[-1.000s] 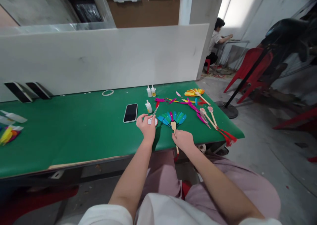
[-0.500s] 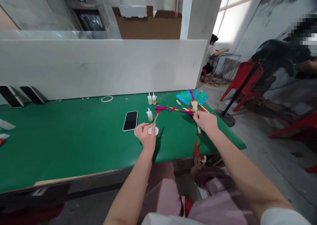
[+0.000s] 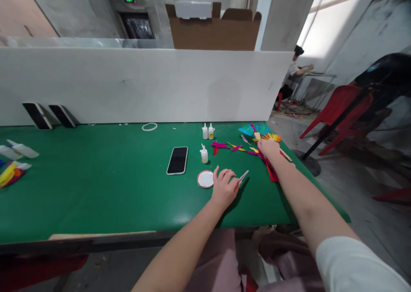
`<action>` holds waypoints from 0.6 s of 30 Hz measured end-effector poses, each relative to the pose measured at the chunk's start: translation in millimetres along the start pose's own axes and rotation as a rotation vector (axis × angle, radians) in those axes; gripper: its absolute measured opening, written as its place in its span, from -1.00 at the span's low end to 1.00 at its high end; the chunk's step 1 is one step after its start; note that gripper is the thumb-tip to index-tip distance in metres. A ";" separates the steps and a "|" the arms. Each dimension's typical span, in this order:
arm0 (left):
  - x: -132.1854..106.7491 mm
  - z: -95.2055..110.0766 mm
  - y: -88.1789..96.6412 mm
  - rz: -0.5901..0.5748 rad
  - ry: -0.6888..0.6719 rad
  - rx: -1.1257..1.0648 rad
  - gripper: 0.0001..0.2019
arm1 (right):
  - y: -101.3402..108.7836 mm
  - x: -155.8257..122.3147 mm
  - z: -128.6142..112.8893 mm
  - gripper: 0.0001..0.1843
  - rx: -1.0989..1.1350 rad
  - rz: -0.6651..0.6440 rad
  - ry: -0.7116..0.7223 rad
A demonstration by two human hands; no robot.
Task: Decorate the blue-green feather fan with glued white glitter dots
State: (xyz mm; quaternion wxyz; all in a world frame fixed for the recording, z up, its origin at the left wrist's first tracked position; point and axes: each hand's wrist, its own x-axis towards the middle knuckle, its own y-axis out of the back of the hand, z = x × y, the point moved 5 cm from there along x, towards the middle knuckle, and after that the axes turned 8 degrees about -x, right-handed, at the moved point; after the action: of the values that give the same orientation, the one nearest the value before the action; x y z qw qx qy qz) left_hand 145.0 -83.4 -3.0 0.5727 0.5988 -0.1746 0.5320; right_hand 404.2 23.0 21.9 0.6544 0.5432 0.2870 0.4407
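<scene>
My left hand (image 3: 225,187) is above the green table, with the fingers closed on slim metal tweezers (image 3: 243,176) that point right. Nothing shows between their tips. Beside its thumb lies a round white lid with a red rim (image 3: 205,179). Farther right, my right hand (image 3: 269,149) is closed around the handle of a blue feather fan (image 3: 254,129), whose pale wooden neck rises past the fingers; part of the grip is hidden. A yellow-orange feather piece (image 3: 272,137) is next to it. Magenta and yellow strips (image 3: 236,147) and a red piece (image 3: 215,150) lie between the hands.
Small glue bottles (image 3: 204,155) stand near a phone (image 3: 177,160). A white ring (image 3: 149,126) lies by the white partition (image 3: 180,86). More bottles (image 3: 24,149) and colourful feathers (image 3: 11,174) are at far left. Beyond the table are a red chair (image 3: 334,105) and a seated person (image 3: 292,71).
My left hand has moved right and lower, and the red piece has left the tweezers. My right hand has carried the fan back toward the table's far right corner. The view has turned left.
</scene>
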 end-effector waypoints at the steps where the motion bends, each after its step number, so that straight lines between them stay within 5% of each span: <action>1: 0.7 -1.3 -1.4 -0.002 0.011 0.001 -0.91 | -3.0 4.1 -4.8 -0.63 -0.004 -0.017 0.006; 18: 5.5 -9.6 -14.4 -0.038 0.086 0.014 -0.91 | -30.0 32.7 -31.2 -0.64 0.042 -0.159 0.061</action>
State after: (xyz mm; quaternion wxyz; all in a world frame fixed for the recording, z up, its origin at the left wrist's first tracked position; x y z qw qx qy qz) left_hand 154.6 -68.7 -7.8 0.5855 0.5825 -0.1349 0.5474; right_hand 400.1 65.7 -11.3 0.6668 0.5185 0.3584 0.3976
